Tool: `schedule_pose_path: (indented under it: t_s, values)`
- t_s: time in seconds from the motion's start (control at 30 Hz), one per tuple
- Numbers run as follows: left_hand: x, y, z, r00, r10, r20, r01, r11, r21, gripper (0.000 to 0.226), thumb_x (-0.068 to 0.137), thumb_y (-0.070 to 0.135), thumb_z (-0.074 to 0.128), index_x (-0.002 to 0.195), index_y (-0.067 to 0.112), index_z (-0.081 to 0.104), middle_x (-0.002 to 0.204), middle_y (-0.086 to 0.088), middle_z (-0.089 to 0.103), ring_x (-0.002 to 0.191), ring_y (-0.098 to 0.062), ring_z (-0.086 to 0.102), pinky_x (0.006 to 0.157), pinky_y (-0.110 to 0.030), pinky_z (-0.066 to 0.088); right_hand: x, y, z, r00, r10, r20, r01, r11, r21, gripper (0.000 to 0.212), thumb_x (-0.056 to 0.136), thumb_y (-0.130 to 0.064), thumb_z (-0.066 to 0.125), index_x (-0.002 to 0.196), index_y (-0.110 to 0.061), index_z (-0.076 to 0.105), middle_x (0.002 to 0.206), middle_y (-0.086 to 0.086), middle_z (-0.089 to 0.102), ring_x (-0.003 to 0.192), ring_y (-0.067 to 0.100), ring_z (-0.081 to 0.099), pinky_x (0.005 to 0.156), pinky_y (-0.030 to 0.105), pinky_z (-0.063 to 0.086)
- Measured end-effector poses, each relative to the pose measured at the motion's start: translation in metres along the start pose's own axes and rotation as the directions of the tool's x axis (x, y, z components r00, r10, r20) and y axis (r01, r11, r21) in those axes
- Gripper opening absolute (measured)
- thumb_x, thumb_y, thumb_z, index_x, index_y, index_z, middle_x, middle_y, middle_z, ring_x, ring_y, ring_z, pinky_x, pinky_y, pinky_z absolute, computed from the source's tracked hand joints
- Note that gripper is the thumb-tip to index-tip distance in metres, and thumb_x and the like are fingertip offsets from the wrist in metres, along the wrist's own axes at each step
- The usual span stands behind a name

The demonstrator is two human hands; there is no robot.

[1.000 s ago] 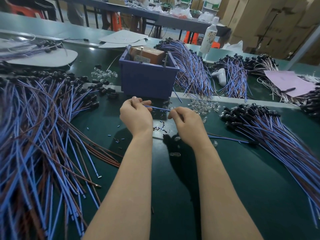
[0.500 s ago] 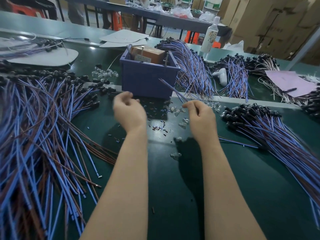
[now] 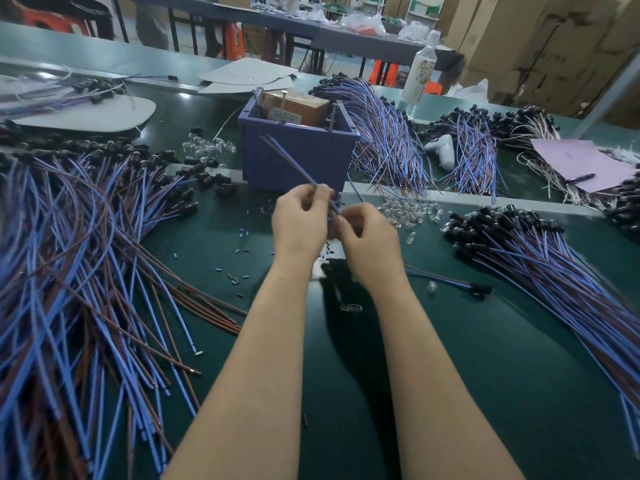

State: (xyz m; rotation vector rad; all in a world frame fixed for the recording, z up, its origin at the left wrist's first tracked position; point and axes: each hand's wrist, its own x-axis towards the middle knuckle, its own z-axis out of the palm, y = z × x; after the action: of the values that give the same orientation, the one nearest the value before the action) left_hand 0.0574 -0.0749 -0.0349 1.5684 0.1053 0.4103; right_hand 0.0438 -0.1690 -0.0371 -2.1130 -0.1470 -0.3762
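A thin, flexible wire pair [image 3: 289, 160], sheathed in smooth blue and brown plastic, is pinched between the curled fingers of the left hand [image 3: 300, 225] and right hand [image 3: 367, 244]. It slants up-left before a boxy purple plastic bin [image 3: 322, 150] just beyond them.

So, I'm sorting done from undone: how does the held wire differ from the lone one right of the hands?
Held wire slants up, pinched by left hand and right hand; lone wire lies flat on the table, untouched. Lone wire ends in a black cap; held wire's lower end is hidden by fingers. Both are blue.
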Motion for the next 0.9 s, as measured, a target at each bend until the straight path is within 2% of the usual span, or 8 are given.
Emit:
schedule_pose_path:
  t_s: [0.07,0.17,0.27,0.5,0.6,0.7,0.8,0.9]
  values:
    - [0.003,-0.001,-0.003,0.992,-0.069,-0.103,0.057,0.992,-0.116,0.02,0.096,0.018,0.054,0.079,0.017,0.064,0.065,0.006,0.06,0.055,0.001,0.055,0.062,-0.02,0.047,-0.002,0.0,0.002,1.0,-0.015,0.004,0.015,0.999,-0.037,0.009,0.093,-0.015,0.056,0.092,-0.011,0.065,0.086,0.007,0.071,0.085,0.022,0.066,0.084,0.038,0.05]
    - [0.0,0.003,0.0,0.982,-0.177,-0.062,0.149,0.935,-0.321,0.016,0.094,0.012,0.057,0.079,0.017,0.06,0.067,0.002,0.061,0.052,0.0,0.057,0.053,-0.016,0.049,-0.004,-0.004,0.006,1.0,-0.005,-0.013,0.006,0.998,0.058,0.012,0.093,-0.014,0.056,0.082,-0.021,0.059,0.069,0.0,0.068,0.07,0.014,0.067,0.074,0.032,0.053]
    - [-0.002,0.003,0.003,0.979,-0.204,-0.02,0.191,0.945,-0.266,0.012,0.092,0.009,0.059,0.08,0.014,0.059,0.071,-0.003,0.062,0.057,-0.013,0.056,0.047,-0.021,0.046,-0.004,-0.002,0.008,1.0,0.011,-0.001,-0.011,0.997,0.08,0.014,0.093,-0.016,0.057,0.082,-0.026,0.056,0.062,-0.009,0.065,0.059,0.003,0.063,0.068,0.023,0.051]
    - [-0.001,-0.006,0.004,0.976,-0.214,-0.042,0.204,0.965,-0.162,0.012,0.093,0.013,0.058,0.081,0.015,0.056,0.074,-0.001,0.058,0.065,-0.011,0.055,0.058,-0.019,0.049,-0.003,0.001,0.011,0.992,0.128,-0.004,-0.126,0.978,0.165,0.023,0.093,-0.011,0.053,0.076,-0.026,0.052,0.062,-0.012,0.065,0.068,0.011,0.068,0.08,0.042,0.055]
    - [0.001,-0.007,0.003,0.983,-0.119,-0.142,0.122,0.992,0.014,0.007,0.094,0.018,0.056,0.088,0.013,0.056,0.078,0.003,0.057,0.075,-0.011,0.055,0.071,-0.017,0.044,-0.001,0.003,0.012,0.974,0.205,-0.098,-0.18,0.959,0.218,0.021,0.096,-0.012,0.048,0.078,-0.024,0.048,0.078,0.002,0.07,0.083,0.022,0.068,0.086,0.047,0.052]
    - [-0.002,-0.004,0.001,0.974,-0.013,-0.225,0.027,0.998,0.058,0.01,0.097,0.016,0.049,0.087,0.014,0.049,0.072,0.008,0.06,0.059,0.005,0.056,0.058,-0.004,0.039,0.0,0.004,0.01,0.961,0.206,-0.185,-0.152,0.951,0.269,0.011,0.097,-0.01,0.043,0.092,-0.019,0.049,0.082,0.002,0.07,0.09,0.024,0.066,0.09,0.045,0.05]
    - [-0.002,-0.003,0.001,0.967,-0.062,-0.247,0.046,0.996,-0.07,0.019,0.099,0.014,0.044,0.081,0.02,0.043,0.068,0.003,0.061,0.049,0.003,0.059,0.054,-0.013,0.045,-0.001,0.003,0.007,0.969,0.13,-0.212,-0.094,0.981,0.17,0.028,0.097,-0.011,0.042,0.125,-0.013,0.048,0.076,-0.008,0.068,0.088,0.016,0.065,0.088,0.024,0.043]
    - [0.0,-0.004,-0.002,0.966,-0.059,-0.254,0.04,0.996,-0.077,0.008,0.099,0.012,0.045,0.092,0.014,0.049,0.071,0.002,0.062,0.047,0.001,0.059,0.057,-0.02,0.048,-0.002,0.0,0.008,0.979,0.094,-0.179,-0.076,0.991,0.107,0.036,0.097,-0.011,0.042,0.133,-0.014,0.046,0.08,-0.005,0.071,0.089,0.016,0.065,0.093,0.03,0.044]
